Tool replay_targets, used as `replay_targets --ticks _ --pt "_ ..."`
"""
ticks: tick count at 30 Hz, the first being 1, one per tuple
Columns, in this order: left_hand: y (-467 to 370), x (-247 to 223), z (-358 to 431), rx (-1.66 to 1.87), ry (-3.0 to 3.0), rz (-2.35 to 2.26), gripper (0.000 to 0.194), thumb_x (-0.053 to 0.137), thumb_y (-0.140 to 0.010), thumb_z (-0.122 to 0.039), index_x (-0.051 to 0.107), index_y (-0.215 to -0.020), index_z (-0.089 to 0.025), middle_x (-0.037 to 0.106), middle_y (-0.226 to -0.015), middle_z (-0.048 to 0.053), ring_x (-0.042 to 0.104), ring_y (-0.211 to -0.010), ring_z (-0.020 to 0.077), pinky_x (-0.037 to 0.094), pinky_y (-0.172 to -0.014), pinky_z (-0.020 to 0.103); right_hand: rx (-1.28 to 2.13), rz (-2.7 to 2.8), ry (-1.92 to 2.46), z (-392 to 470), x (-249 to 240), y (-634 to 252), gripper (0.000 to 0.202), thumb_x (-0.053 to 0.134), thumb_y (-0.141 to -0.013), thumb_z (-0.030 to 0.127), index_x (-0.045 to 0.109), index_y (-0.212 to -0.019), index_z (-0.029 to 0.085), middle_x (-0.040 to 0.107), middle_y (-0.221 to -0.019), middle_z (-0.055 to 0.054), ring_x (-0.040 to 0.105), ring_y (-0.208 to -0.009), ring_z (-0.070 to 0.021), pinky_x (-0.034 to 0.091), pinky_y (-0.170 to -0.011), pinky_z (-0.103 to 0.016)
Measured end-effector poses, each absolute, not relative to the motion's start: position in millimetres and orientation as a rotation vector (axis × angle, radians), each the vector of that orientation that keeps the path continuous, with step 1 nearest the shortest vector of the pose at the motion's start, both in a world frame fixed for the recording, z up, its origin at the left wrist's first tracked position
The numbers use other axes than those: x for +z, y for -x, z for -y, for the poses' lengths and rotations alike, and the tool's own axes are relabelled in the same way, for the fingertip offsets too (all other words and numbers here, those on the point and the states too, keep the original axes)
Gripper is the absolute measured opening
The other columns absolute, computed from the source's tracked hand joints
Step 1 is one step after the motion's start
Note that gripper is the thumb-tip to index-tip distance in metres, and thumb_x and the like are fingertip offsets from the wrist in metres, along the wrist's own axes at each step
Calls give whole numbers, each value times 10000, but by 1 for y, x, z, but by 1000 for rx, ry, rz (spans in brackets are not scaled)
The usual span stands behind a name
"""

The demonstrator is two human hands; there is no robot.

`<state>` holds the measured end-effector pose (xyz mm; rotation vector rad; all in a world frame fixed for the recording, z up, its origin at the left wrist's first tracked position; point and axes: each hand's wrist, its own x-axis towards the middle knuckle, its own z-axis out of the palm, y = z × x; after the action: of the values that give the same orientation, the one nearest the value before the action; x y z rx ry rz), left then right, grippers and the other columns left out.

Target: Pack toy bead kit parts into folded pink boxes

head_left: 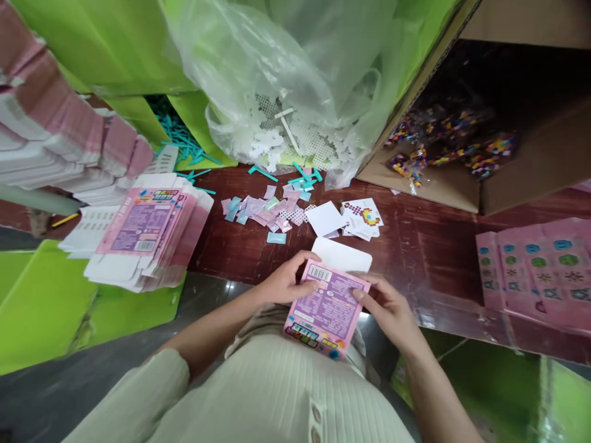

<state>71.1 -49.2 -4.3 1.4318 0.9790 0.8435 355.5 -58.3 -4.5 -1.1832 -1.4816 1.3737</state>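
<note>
A pink and purple box (pixel 329 307) is held close to the body, its printed back facing up and a white flap (pixel 342 254) open at the far end. My left hand (pixel 292 280) grips its left side, thumb on the printed face. On the right side, my right hand (pixel 382 304) holds it with the thumb on top and the fingers behind. Beyond the flap lie white cards (pixel 325 218) and a card with a pixel picture (pixel 363 215). Small pink and blue sachets (pixel 261 209) are scattered to their left.
Flattened boxes (pixel 146 224) are stacked at left, beside teal sticks (pixel 184 138). A plastic bag (pixel 295 92) of white pegboards stands at the back. A carton (pixel 431 184) at right holds colourful bead packets (pixel 410 163). Pink printed sheets (pixel 540 271) lie at far right.
</note>
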Motion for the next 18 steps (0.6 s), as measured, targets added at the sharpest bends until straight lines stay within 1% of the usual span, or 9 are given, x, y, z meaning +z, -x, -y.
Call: replay_targets --ticks 2,4,7,9,10,12,13,15,18 --pt "-67 -5 47 824 -1375 -994 416 715 -997 -519 668 -1295 -232 718 -1270 91 689 -1192 264 542 -1075 412 1325 1561 1237 63 -14 -359 237 725 -1000 474 803 -1135 297 739 -1246 -92 724 -1168 -245 641 -955 -395" --pt "-67 -6 45 923 -1332 -1053 331 679 -1022 -518 731 -1161 -223 700 -1346 107 655 -1286 266 502 -1124 410 1164 1619 1262 65 -20 -360 243 722 -1002 467 824 -1158 311 707 -1340 -98 667 -1308 -261 600 -1064 -427" --pt "-71 -5 44 1072 -1175 -1068 355 766 -964 -517 709 -1140 -214 737 -1247 107 693 -1180 243 530 -1040 387 1013 1568 1233 64 -24 -355 436 720 -1011 410 697 -1445 381 712 -1384 -79 683 -1296 -243 595 -1078 -446" --pt "-72 -2 45 1085 -1080 -1071 444 843 -898 -514 682 -1181 -212 750 -1112 78 705 -1041 210 546 -946 351 1031 1558 1209 63 -20 -351 497 704 -1023 387 637 -1516 394 757 -1317 -67 733 -1197 -229 613 -1047 -444" --pt "-71 0 45 1067 -1075 -1081 448 856 -884 -515 693 -1163 -205 746 -1081 72 699 -1008 201 544 -924 342 1055 1582 1204 63 -16 -349 439 698 -1025 395 686 -1464 379 770 -1297 -69 742 -1181 -232 612 -1050 -447" --pt "-69 7 46 1018 -1135 -1111 378 847 -889 -515 738 -1036 -184 737 -1076 80 689 -1013 199 535 -931 344 1108 1633 1213 62 -3 -346 259 707 -1013 439 824 -1216 327 774 -1301 -84 730 -1222 -253 596 -1076 -449" --pt "-68 12 46 996 -1172 -1119 354 839 -895 -510 749 -969 -176 735 -1098 91 687 -1036 204 533 -940 347 1141 1624 1230 61 5 -344 230 717 -1001 467 848 -1095 302 777 -1296 -90 729 -1226 -261 600 -1064 -438" --pt "-68 20 44 961 -1206 -1123 334 840 -891 -488 748 -920 -168 734 -1125 101 688 -1053 206 535 -928 341 1226 1525 1286 57 18 -339 252 756 -963 506 834 -983 267 797 -1231 -95 755 -1141 -256 631 -967 -392" --pt "-69 29 38 921 -1173 -1138 327 843 -884 -459 719 -956 -165 732 -999 62 675 -896 167 522 -799 290 1319 1343 1363 49 31 -330 297 822 -896 531 782 -962 244 812 -986 -65 753 -844 -201 624 -721 -303"
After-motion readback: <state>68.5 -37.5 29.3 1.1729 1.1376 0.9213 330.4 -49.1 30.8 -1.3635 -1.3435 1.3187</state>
